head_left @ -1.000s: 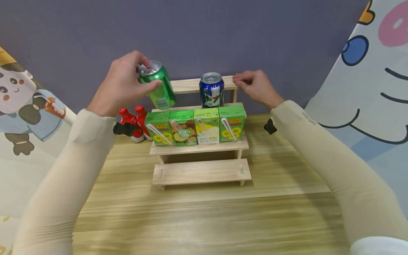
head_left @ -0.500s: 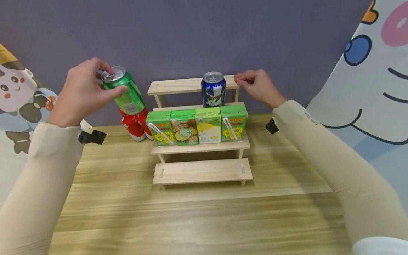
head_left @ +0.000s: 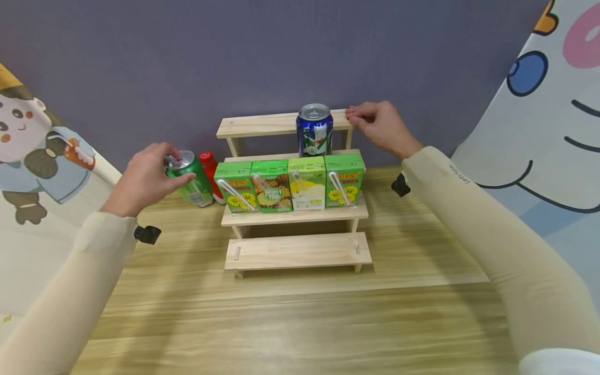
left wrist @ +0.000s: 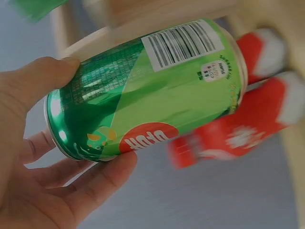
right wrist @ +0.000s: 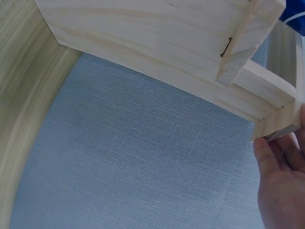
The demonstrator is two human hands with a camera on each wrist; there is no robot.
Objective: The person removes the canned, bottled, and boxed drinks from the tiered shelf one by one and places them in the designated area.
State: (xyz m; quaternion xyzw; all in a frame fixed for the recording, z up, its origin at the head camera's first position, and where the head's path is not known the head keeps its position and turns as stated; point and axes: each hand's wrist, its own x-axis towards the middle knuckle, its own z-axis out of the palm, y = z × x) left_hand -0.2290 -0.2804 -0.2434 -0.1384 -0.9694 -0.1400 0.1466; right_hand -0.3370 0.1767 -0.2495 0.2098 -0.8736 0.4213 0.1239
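Observation:
A green soda can [head_left: 194, 183] is in my left hand [head_left: 146, 179], at the left of a wooden tiered rack [head_left: 295, 252]. In the left wrist view my thumb and fingers wrap the can [left wrist: 157, 100] near its top end, and red bottles [left wrist: 252, 109] show beyond it. My right hand [head_left: 382, 127] pinches the right end of the rack's top shelf [head_left: 262, 124]; the right wrist view shows the thumb and fingers of that hand [right wrist: 286, 191] at the board's corner. A blue can [head_left: 315, 133] stands at the right of the rack's upper part.
Several green juice boxes [head_left: 271, 187] stand in a row on a lower step. A red bottle [head_left: 209, 169] is left of the rack, partly behind the green can. A grey-blue panel [head_left: 290, 52] rises behind the rack on the wood-grain table [head_left: 300, 323].
My left hand has carried the green can leftward from the rack's top shelf, then down beside the red bottles. My right hand has stayed at the top shelf's end.

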